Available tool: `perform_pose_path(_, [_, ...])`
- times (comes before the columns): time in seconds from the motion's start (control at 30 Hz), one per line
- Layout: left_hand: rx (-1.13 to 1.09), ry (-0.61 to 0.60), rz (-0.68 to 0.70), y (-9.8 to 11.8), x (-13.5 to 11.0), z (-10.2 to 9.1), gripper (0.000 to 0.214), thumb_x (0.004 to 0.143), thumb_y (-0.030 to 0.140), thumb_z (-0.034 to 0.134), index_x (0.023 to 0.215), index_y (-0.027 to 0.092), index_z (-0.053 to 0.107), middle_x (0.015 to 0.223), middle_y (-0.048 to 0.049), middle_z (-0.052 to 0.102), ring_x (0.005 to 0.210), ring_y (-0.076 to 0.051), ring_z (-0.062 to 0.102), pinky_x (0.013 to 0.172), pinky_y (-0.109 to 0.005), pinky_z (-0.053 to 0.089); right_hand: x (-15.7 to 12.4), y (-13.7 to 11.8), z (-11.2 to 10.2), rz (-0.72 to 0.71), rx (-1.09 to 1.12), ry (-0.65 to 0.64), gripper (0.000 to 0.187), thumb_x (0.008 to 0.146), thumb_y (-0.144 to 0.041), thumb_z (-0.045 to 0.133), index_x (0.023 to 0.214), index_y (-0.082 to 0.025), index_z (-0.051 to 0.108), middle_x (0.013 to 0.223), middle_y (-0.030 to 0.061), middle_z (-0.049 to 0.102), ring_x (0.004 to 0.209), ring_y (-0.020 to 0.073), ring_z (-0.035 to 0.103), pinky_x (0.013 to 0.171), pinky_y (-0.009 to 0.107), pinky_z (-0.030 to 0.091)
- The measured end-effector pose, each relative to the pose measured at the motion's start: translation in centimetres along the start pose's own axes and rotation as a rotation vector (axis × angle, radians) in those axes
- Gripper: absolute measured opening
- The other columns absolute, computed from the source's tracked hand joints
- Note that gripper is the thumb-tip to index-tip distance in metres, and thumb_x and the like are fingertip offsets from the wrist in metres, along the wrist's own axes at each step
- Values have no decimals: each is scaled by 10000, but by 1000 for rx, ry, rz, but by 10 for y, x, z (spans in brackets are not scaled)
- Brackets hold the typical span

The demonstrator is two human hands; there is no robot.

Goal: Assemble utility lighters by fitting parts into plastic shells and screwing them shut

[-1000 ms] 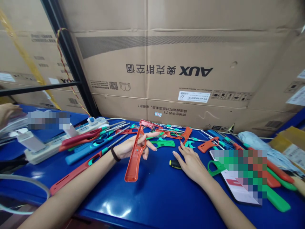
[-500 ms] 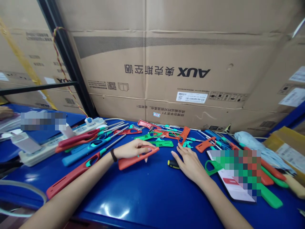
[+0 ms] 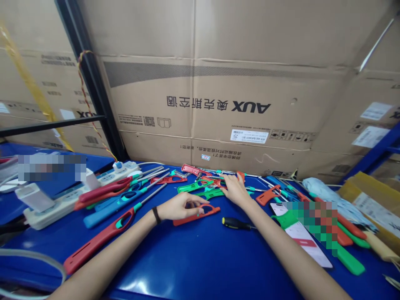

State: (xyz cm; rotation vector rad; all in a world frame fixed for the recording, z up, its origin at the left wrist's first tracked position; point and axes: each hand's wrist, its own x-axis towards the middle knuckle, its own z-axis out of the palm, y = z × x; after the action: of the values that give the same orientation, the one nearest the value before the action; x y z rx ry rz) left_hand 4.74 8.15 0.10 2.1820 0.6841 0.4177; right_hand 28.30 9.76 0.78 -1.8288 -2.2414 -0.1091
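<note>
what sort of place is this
Probably a workshop bench in a storage area, though only this corner shows. The blue table bears long-nosed lighters and loose orange casings, a screwdriver lies among them, and a large AUX carton stands behind.

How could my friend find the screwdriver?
On the blue table, find the left hand with the orange casing. Right of it, beside the right forearm, lies the screwdriver. Its black handle has a yellow end, unlike the green casings behind.
</note>
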Motion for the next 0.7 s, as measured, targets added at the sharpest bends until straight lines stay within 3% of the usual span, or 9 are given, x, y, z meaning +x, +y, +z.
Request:
perform_pose_path(0.1, [23,9,26,3,-1,1,403,838,345,585,1178,134,628,935,-95,707,656,-125,568,567,-182,422,10,1,1,4,2,-18,351,879,-268,581,1212,-172,529,1228,111,563,1120,251,533,977,489,386])
perform_pose_path(0.2, [33,4,45,2,-1,4,391,842,326,572,1182,141,625,883,-73,706,569,-96,517,513,-170,389,15,4,-5,-8,53,-62,304,910,-321,548,1176,-173,547,1199,81,564,999,213,591,832,424,509])
perform_pose_path(0.37, [100,51,74,-4,1,7,393,855,343,556,1171,124,635,861,-83,711,553,-101,497,494,-183,368,19,8,-12,46,212,-45,226,910,-304,544,1078,-170,616,1090,70,641,947,196,624,824,383,510])
perform_pose_path(0.53, [149,71,74,-5,1,6,374,846,334,576,1152,132,651,914,-94,709,610,-118,535,538,-197,386,23,13,-14,81,413,30,120,769,-273,672,811,-192,751,788,44,756,813,230,700,749,283,517])
perform_pose_path(0.7, [127,82,47,-5,1,7,364,836,339,599,1140,147,654,919,-82,707,645,-125,559,561,-197,406,25,8,-15,93,575,213,151,765,-254,607,777,-210,751,770,35,760,752,234,711,740,315,528])
